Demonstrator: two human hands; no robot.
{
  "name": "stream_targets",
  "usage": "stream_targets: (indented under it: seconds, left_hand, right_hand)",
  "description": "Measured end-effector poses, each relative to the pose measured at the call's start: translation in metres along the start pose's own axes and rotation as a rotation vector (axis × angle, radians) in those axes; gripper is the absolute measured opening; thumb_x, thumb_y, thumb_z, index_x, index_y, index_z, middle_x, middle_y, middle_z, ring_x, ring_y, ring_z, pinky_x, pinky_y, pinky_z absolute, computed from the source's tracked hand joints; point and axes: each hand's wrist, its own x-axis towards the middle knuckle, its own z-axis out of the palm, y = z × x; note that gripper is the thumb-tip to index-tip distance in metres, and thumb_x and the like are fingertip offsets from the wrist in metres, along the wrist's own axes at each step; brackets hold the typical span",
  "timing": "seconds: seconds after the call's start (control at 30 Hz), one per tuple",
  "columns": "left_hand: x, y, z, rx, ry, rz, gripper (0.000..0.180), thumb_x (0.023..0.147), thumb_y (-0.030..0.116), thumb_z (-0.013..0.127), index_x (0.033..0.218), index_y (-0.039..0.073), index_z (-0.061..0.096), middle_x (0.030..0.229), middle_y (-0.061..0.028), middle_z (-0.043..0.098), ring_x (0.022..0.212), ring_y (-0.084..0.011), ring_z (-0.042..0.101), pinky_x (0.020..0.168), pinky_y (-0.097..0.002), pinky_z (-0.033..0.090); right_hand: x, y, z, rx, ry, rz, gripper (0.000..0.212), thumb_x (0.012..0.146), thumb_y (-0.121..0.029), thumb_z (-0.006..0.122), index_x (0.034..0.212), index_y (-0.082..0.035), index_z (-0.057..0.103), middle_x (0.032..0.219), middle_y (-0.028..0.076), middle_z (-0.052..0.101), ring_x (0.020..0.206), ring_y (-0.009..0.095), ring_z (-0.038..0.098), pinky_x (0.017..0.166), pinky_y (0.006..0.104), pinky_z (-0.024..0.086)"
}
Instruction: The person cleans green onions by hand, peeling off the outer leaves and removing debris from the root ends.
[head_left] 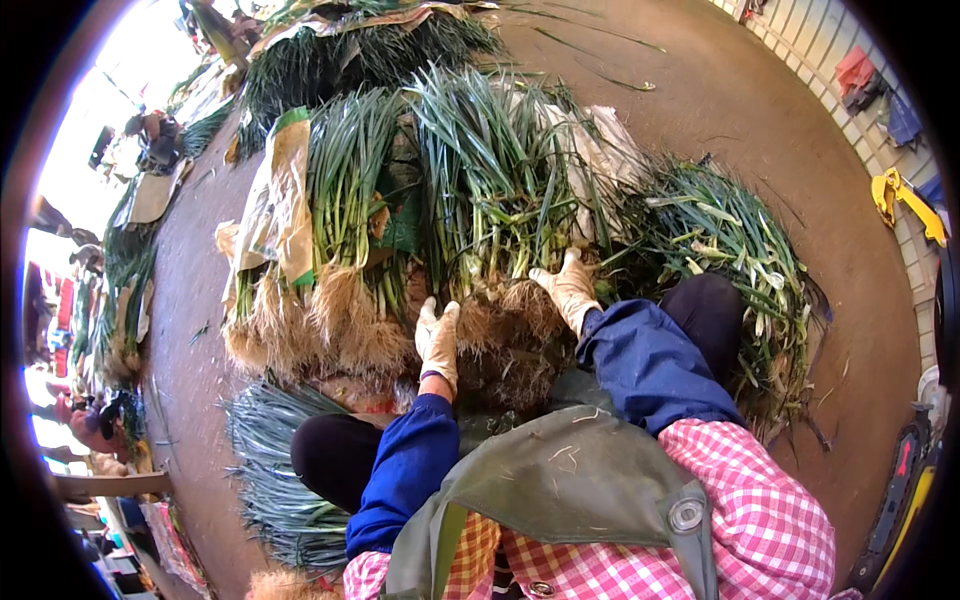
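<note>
A thick bundle of green onions (495,190) with pale stalks and a mass of brown roots (510,325) lies in front of me, roots toward me. My left hand (438,338), in a pale glove, lies flat against the left side of the root end, fingers together. Gloved too, my right hand (567,284) presses on the top right of the same root end, fingers spread over the stalks. Neither hand is closed around anything. Blue sleeves cover both forearms, and a grey-green apron (560,480) lies over my lap.
Another onion bundle (335,230) wrapped in tan sacking (280,190) lies to the left. Loose onions are heaped at my right (745,270) and by my left knee (275,470). More bundles lie behind (350,55). Brown floor (760,120) surrounds them; people work at the far left.
</note>
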Motion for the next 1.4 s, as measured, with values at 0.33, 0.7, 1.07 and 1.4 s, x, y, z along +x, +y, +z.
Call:
stream_targets:
  seconds: [0.33, 0.7, 1.07, 1.4]
  left_hand:
    - [0.001, 0.02, 0.063, 0.045, -0.119, -0.296, 0.096, 0.078, 0.051, 0.069, 0.144, -0.003, 0.025, 0.14, -0.0204, 0.042, 0.131, -0.0296, 0.039, 0.107, -0.0329, 0.029]
    - [-0.004, 0.062, 0.1, -0.981, -0.475, -0.557, 0.039, 0.093, 0.032, 0.056, 0.12, 0.004, 0.055, 0.107, -0.0082, 0.064, 0.087, -0.0199, 0.063, 0.078, -0.0351, 0.054]
    - [-0.013, 0.169, 0.142, -1.375, -0.705, -0.456, 0.029, 0.093, 0.021, 0.054, 0.116, 0.003, 0.058, 0.104, -0.0075, 0.065, 0.087, -0.0182, 0.063, 0.078, -0.0322, 0.053]
    - [-0.048, 0.066, 0.161, -1.479, -0.839, -0.661, 0.035, 0.097, 0.03, 0.045, 0.118, 0.004, 0.055, 0.111, -0.0102, 0.061, 0.097, -0.0238, 0.058, 0.085, -0.0347, 0.049]
  right_hand:
    - [0.051, 0.046, 0.014, 0.678, -0.318, 0.167, 0.075, 0.076, -0.035, 0.075, 0.133, 0.002, 0.044, 0.131, 0.016, 0.051, 0.119, 0.026, 0.048, 0.101, 0.0324, 0.035]
    - [0.08, 0.036, 0.004, 0.915, -0.706, 0.261, 0.05, 0.09, -0.04, 0.057, 0.124, -0.004, 0.055, 0.113, 0.011, 0.064, 0.099, 0.024, 0.062, 0.089, 0.0391, 0.05]
    - [0.047, -0.109, -0.144, 0.997, -0.629, 0.237, 0.041, 0.09, -0.033, 0.058, 0.118, -0.003, 0.059, 0.11, 0.01, 0.065, 0.093, 0.019, 0.064, 0.084, 0.033, 0.053]
    - [0.03, -0.1, -0.009, -0.183, -0.459, -0.605, 0.035, 0.081, -0.02, 0.069, 0.106, -0.003, 0.054, 0.083, 0.01, 0.059, 0.075, 0.024, 0.061, 0.063, 0.039, 0.049]
